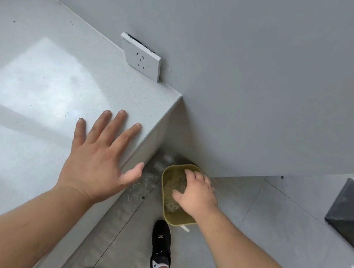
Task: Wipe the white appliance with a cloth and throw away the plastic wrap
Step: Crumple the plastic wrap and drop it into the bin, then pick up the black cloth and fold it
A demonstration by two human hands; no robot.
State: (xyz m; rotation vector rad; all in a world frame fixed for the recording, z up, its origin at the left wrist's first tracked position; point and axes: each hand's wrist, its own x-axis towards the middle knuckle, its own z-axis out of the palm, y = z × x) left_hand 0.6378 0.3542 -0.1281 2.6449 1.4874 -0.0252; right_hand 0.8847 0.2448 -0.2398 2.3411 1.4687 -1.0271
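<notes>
**Plastic wrap at the bin**

No writing is legible; the black shoe [161, 244] bears a small white logo (unreadable). A pale grey countertop [30, 79] fills the frame's left, a wall socket [140, 57] above it, grey floor tiles lower right. The left hand [99, 156] lies flat, fingers spread. The right hand [197, 194], fingers curled, presses clear plastic wrap [174, 185] into the yellow-green bin [179, 219].

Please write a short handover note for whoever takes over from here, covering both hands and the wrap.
Left hand: open, flat on the grey speckled countertop.
Right hand: down in the small olive-yellow plastic bin on the floor, pressing on the crumpled clear plastic wrap; grip unclear.
Done: wrap is in the bin.
Left: withdraw the right hand. The white appliance and cloth are out of view, so wiping cannot be confirmed.
</notes>
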